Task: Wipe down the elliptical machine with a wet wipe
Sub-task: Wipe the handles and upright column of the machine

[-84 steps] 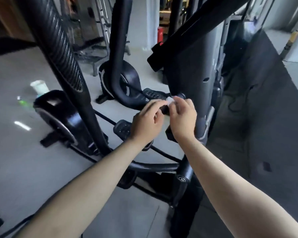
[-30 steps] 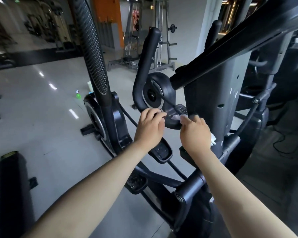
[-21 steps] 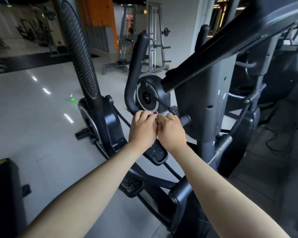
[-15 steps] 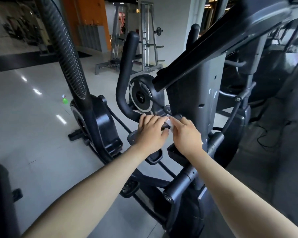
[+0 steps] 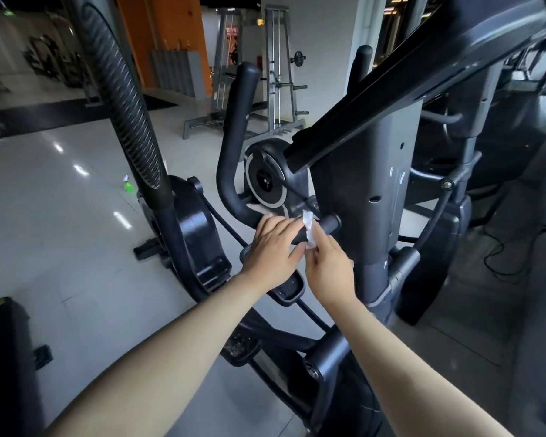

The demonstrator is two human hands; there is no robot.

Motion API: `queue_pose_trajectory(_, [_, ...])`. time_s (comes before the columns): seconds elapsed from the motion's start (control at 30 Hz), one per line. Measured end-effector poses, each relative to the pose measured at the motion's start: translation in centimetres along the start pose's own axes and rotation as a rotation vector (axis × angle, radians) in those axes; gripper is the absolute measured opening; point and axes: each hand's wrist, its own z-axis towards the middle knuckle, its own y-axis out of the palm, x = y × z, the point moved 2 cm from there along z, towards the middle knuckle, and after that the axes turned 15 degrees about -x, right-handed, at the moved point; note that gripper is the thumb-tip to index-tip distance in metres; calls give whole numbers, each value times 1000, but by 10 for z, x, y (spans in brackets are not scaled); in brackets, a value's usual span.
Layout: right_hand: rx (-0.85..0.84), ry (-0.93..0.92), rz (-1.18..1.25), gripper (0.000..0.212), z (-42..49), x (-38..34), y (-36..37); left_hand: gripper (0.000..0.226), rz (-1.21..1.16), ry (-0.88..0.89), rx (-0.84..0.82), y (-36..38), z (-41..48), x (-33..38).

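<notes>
At the short stub bar (image 5: 328, 223) on the left side of the centre column:

- Right hand (image 5: 328, 268): thumb and forefinger pinch the lower end of the wet wipe (image 5: 308, 227). Other fingers are curled under and hidden from this angle.
- Wet wipe: white and crumpled into a narrow strip. It is draped over the top of the stub bar, running from above the bar down to the right fingertips.
- Left hand (image 5: 273, 246): fingers are curved over the stub bar just left of the wipe, holding the bar. The thumb tip points at the wipe's lower end. Cannot tell whether it touches.
- Both hands sit side by side, nearly touching, with bare forearms reaching in from the bottom edge.

Outward from the grip:

- Elliptical machine (image 5: 371, 171): grey upright column, with a dark slanted beam crossing above the hands. A foot pedal (image 5: 289, 290) sits just below the left wrist.
- Ribbed black handle (image 5: 123, 102) rises on the left, tilted, from a black housing on the floor.
- Behind the hands is a round flywheel cover (image 5: 265, 181) with a light ring, and a curved black handlebar beside it.
- Small green spray bottle (image 5: 128, 185) stands on the glossy grey floor, well apart to the left.
- Weight rack (image 5: 278, 74) stands by the far wall, near an orange panel (image 5: 171, 36).
</notes>
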Motion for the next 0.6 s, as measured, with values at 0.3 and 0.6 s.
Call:
queue_pose_trajectory(0.3, [0,221,-252,43,36,22,-35,49,-23,0,27,2,-2,-3])
queue_pose_trajectory(0.6, [125,-34,-86,32,8,-8,-3,41,-33,-45,77,1,2,0])
